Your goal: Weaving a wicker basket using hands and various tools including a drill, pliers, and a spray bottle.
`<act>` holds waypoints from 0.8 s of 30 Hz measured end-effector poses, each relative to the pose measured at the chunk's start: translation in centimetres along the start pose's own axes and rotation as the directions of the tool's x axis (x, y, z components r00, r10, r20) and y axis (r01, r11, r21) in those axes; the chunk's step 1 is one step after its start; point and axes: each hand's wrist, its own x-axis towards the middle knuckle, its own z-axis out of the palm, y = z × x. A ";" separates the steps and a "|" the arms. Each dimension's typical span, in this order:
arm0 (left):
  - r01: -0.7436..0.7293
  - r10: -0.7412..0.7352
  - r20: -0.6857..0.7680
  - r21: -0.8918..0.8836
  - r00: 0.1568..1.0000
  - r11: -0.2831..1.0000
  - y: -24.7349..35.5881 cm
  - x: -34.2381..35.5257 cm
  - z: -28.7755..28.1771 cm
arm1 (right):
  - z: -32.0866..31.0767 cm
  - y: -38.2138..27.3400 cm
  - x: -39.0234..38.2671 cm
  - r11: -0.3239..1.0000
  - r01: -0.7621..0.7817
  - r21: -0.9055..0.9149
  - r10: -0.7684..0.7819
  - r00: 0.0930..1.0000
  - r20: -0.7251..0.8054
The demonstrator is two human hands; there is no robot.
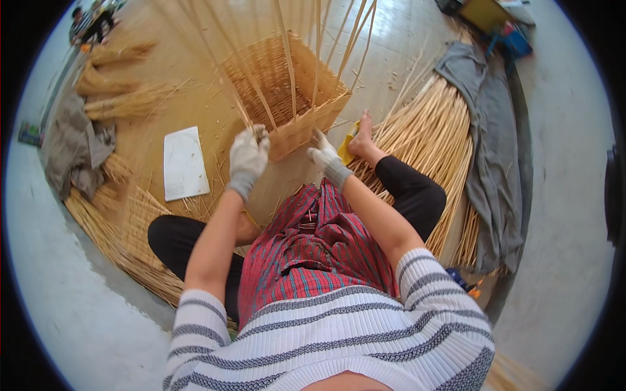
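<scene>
A square woven wicker basket (280,140) stands on the floor in front of me, tilted, its inside showing. Long upright wicker rods (287,62) rise from its rim, some blurred. Both my hands wear white knit gloves with grey cuffs. At the basket's near left corner, my left hand (249,155) has its fingers closed round a rod. My right hand (325,156) is by the near wall, towards its right end, thumb and forefinger apart and fingertips close to the weave; whether they touch it I cannot tell.
Bundled wicker rods (424,130) lie at my right under a grey cloth (486,143). A white sheet (184,163) lies left of the basket. More bundles (120,81) and a crumpled grey cloth (77,140) are farther left. Another person (91,26) sits at the far left.
</scene>
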 end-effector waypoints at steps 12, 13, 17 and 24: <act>0.001 0.139 0.257 -0.479 0.956 0.878 15.7 -5.3 6.2 | -10.7 -4.8 -5.5 0.963 0.173 -0.206 -0.209 0.963 -0.170; -0.048 0.207 0.249 -0.525 0.946 0.849 15.5 -5.7 6.1 | -10.7 -5.4 -6.4 0.958 0.187 -0.220 -0.241 0.937 -0.254; -0.092 0.364 0.324 -0.625 0.873 0.775 11.3 -11.7 3.8 | -8.4 -6.5 -14.5 0.964 0.159 -0.215 -0.255 0.789 -0.558; 0.466 -0.280 0.453 -0.374 0.846 0.802 2.8 -21.0 -0.6 | 2.5 -16.9 -23.0 0.540 0.803 -0.250 -0.803 0.582 0.133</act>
